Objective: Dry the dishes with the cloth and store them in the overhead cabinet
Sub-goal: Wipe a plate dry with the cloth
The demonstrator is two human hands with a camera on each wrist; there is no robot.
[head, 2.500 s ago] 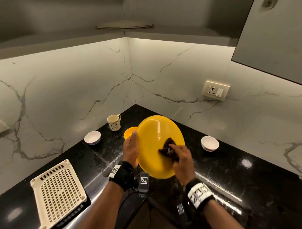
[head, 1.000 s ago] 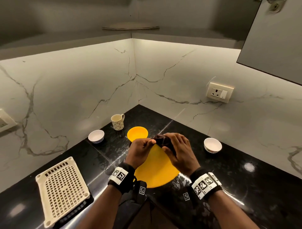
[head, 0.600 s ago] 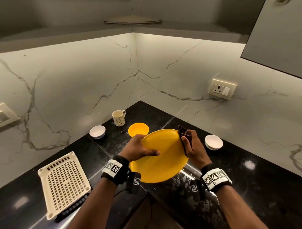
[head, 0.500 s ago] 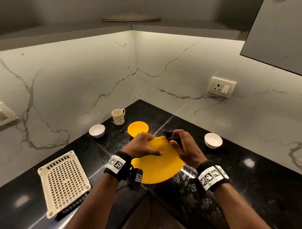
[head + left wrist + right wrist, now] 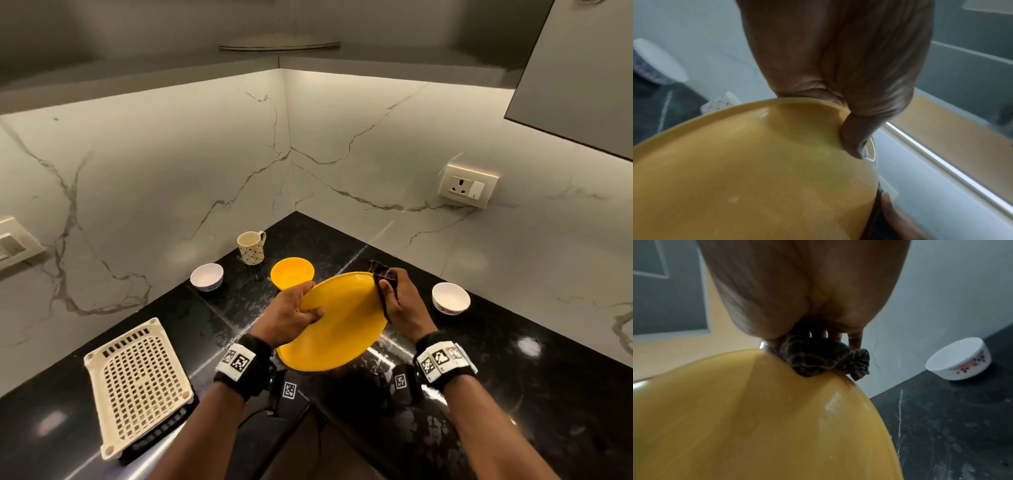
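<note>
A large yellow plate (image 5: 337,325) is held tilted above the black counter (image 5: 513,394). My left hand (image 5: 303,310) grips its left rim, thumb on the upper face (image 5: 854,142). My right hand (image 5: 394,294) holds a dark checked cloth (image 5: 380,274) bunched against the plate's right rim; in the right wrist view the cloth (image 5: 818,360) is pressed onto the yellow plate (image 5: 756,426) edge. A small yellow bowl (image 5: 292,272), a patterned mug (image 5: 251,247) and two white bowls (image 5: 207,277) (image 5: 450,297) stand on the counter.
A cream perforated drying rack (image 5: 137,383) lies at the near left of the counter. Marble walls meet in the corner behind the dishes, with a socket (image 5: 467,185) on the right wall. An overhead cabinet door (image 5: 582,68) hangs at the upper right.
The plate was turned in my hands: my right hand with the cloth slid from the far edge round to the right rim, and my left hand shifted its grip on the left rim.
</note>
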